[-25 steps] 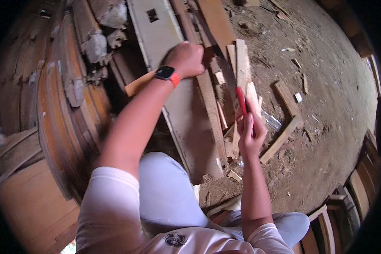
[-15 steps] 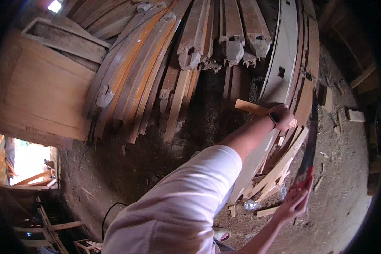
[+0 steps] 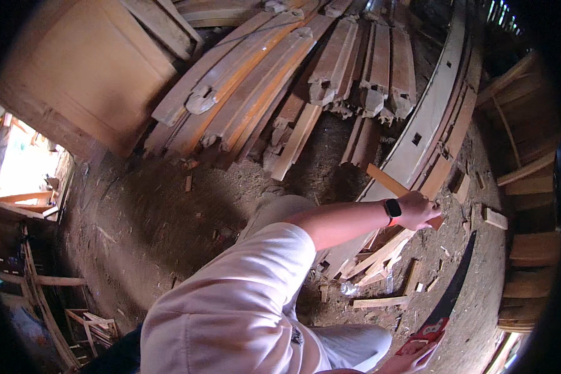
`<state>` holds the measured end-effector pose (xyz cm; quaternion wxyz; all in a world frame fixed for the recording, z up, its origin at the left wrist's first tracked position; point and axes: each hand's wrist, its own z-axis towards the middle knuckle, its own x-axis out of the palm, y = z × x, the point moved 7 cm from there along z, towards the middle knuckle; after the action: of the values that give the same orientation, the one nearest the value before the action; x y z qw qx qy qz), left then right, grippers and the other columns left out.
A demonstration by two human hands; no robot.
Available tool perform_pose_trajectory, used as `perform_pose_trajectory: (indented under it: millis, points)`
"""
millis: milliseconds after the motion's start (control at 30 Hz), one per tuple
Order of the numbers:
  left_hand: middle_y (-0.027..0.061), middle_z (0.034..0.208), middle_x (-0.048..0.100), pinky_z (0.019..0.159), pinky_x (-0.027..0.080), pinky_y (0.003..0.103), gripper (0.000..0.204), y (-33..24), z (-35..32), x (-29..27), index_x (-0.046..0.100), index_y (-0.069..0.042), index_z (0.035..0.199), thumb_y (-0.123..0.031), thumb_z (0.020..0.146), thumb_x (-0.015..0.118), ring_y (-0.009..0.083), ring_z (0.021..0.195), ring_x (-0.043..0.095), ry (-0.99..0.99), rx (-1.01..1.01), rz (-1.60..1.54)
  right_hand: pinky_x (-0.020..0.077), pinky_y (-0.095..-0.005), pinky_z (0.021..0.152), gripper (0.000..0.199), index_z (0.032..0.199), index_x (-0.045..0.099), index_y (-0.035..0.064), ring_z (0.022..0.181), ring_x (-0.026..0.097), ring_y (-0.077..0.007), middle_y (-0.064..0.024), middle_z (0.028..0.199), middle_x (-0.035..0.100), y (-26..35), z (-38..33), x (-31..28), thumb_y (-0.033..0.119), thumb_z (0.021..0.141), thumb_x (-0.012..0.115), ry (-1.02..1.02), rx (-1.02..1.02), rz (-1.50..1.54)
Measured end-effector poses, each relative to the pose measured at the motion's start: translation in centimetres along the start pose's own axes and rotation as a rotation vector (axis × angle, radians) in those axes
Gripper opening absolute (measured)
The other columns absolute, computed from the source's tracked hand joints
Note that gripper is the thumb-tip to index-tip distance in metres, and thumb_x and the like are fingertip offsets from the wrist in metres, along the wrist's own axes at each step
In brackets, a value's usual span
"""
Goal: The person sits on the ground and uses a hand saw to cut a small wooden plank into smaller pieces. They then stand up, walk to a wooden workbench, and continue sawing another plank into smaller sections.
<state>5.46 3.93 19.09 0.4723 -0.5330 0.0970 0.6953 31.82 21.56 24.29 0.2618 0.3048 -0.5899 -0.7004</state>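
My left hand, a dark watch on its wrist, is closed round a thin wooden strip. The strip shows on both sides of the hand, above the long stacked boards. Low on the right, my right hand grips the red handle of a hand saw. Its dark blade points up and away over the dirt floor, apart from the strip. The lower part of my right hand is cut off by the picture's edge.
Long weathered beams with notched ends lie stacked ahead. A broad wooden panel stands at the far left. Offcuts and a crumpled clear plastic bottle lie on the dirt floor. More planks line the right side.
The saw has dropped lower and farther from the boards, with my right hand toward the lower edge. My left hand has shifted with the strip. The whole view has turned.
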Motion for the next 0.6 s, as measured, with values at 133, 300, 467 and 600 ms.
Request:
perform_pose_trajectory:
  millis: [133,300,467,600]
  points:
    - [0.0167,0.079,0.069,0.07,0.056,0.052,0.043,-2.5,-4.8,-5.5,0.059,-0.003,0.109,-0.039,0.089,0.073,0.0382,0.077,0.071,0.119,-0.141,-0.047,0.0234,-0.0221,0.048,0.046,0.145,0.057,0.0042,0.056,0.029,-0.0029,0.0037,0.077,0.047,0.5,-0.9,-1.4,0.031,0.108,0.054,0.025,0.008,0.015]
    - [0.0215,0.08,0.07,0.07,0.057,0.054,0.041,-1.1,-10.7,-6.9,0.063,-0.002,0.105,-0.038,0.089,0.072,0.0407,0.079,0.072,0.2,-0.275,0.012,0.0208,-0.0229,0.046,0.046,0.145,0.058,0.0045,0.053,0.028,-0.0027,0.0051,0.069,0.041,-0.2,-1.5,-4.4,0.03,0.107,0.055,0.058,0.017,0.032]
    - [0.0214,0.083,0.071,0.072,0.058,0.053,0.033,2.4,-14.1,-7.3,0.069,-0.001,0.098,-0.031,0.084,0.073,0.0396,0.081,0.073,0.193,-0.402,0.0,0.0181,-0.0231,0.046,0.043,0.143,0.059,0.0052,0.052,0.025,-0.0019,0.0088,0.064,0.029,-0.6,-2.7,-1.8,0.024,0.104,0.061,0.161,0.1,0.154]
    - [0.0213,0.083,0.072,0.073,0.059,0.051,0.03,4.2,-15.0,-6.8,0.072,-0.003,0.094,-0.029,0.081,0.074,0.0383,0.081,0.074,0.208,-0.443,0.085,0.0167,-0.0228,0.046,0.046,0.145,0.056,0.005,0.053,0.026,-0.0013,0.009,0.066,0.034,-0.1,-3.5,-0.3,0.02,0.102,0.063,0.245,0.164,0.175]
